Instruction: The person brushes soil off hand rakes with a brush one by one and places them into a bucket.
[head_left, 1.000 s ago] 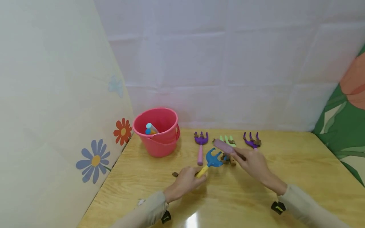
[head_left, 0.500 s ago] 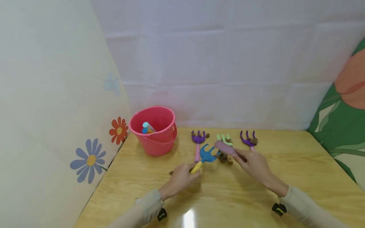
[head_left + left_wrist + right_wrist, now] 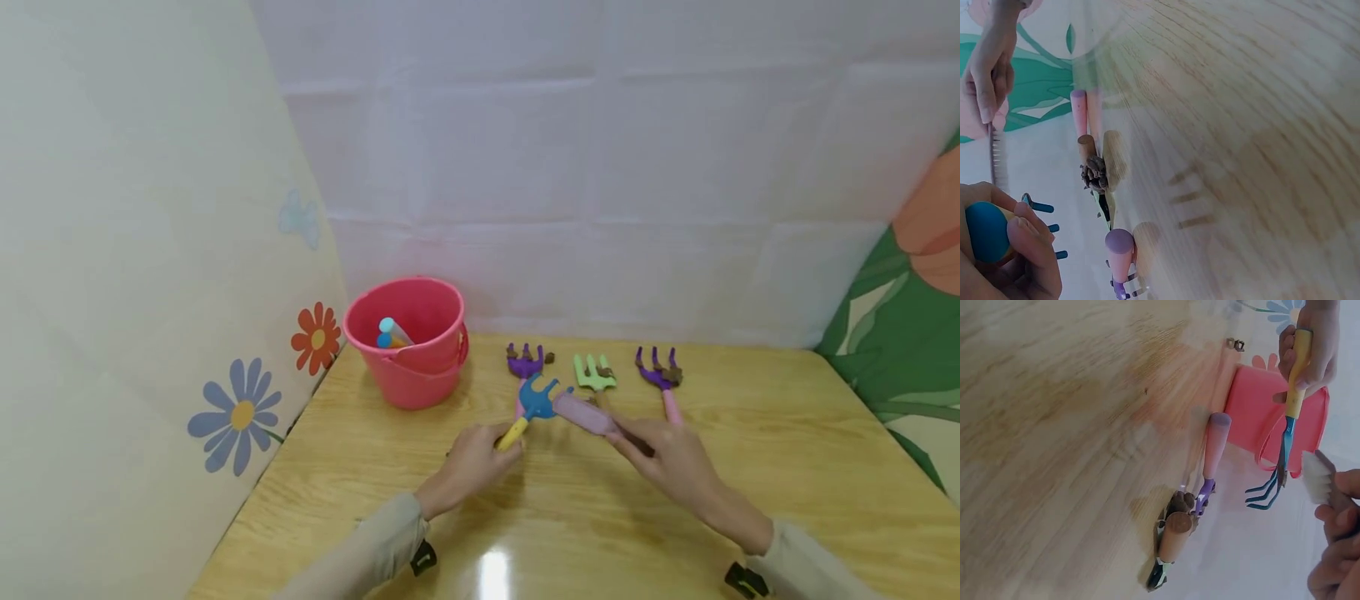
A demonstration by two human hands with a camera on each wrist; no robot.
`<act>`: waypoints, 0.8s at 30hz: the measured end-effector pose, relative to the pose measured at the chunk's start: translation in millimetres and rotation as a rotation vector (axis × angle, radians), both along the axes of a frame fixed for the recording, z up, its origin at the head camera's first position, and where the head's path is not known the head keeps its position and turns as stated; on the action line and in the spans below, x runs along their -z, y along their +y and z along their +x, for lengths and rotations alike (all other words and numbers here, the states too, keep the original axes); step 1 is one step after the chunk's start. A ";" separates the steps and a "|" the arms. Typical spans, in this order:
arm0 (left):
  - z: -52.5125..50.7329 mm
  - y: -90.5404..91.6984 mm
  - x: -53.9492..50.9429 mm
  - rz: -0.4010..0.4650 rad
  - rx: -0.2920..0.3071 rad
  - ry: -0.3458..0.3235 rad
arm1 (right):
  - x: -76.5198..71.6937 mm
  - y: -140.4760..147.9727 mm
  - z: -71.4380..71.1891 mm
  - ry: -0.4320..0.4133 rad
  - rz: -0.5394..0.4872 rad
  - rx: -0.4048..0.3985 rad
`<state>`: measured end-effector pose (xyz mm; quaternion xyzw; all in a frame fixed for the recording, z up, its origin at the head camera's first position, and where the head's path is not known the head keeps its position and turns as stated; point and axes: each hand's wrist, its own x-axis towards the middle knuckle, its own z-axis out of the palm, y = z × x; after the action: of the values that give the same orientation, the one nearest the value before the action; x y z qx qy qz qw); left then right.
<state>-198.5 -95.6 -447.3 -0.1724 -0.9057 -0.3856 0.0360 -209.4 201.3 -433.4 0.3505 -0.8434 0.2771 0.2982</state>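
A: What does your left hand (image 3: 468,461) hold?

B: The yellow handle of a blue rake (image 3: 537,402), my fingers wrapped round it. The rake is raised above the table (image 3: 795,467), tines bent downward; in the left wrist view the handle's round blue end shows within my grip.

A: And your right hand (image 3: 678,467)?

B: It pinches the handle of a lilac brush (image 3: 585,413), held aslant, its head toward the rake. White bristles (image 3: 1316,478), seen in the right wrist view, face down toward the table. The brush head lies just beside the rake's head; whether the two touch, I cannot tell.

A: What lies beyond my view of the grips?

B: Three more rakes, in a row toward the far edge. Left: a left purple rake (image 3: 525,364), its pink handle partly covered by the blue one. Middle: a green rake (image 3: 595,375) with a brown handle, partly hidden by my right hand and brush. Right: a right purple rake (image 3: 656,377), also pink-handled. Brown bits cling about the tines of all three; a larger brown clump (image 3: 1094,175) sits beside the brown handle.

A: And farther left?

B: A pink bucket (image 3: 414,379), upright, with two blue-ended handles (image 3: 387,325) leaning inside.
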 end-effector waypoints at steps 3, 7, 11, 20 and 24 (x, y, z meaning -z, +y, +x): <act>0.7 -0.4 -2.1 -0.004 0.013 -0.018 | 2.5 0.2 -1.4 -0.030 -0.004 0.019; 2.3 0.0 -5.7 0.002 0.022 -0.055 | 3.3 5.0 -9.9 -0.044 0.030 0.097; 3.7 -0.7 -6.7 0.016 0.031 -0.049 | 1.8 10.7 -17.0 -0.008 0.052 0.157; 5.4 -0.8 -8.7 0.010 0.024 -0.058 | 1.6 0.4 -5.4 0.024 0.034 0.020; 4.3 3.3 -8.6 0.003 0.042 -0.071 | 4.8 7.1 -12.0 0.028 0.059 0.101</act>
<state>-194.3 -92.3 -438.7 -0.1774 -0.9020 -0.3935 -0.0037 -221.3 208.4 -438.2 0.3199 -0.8636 0.2317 0.3134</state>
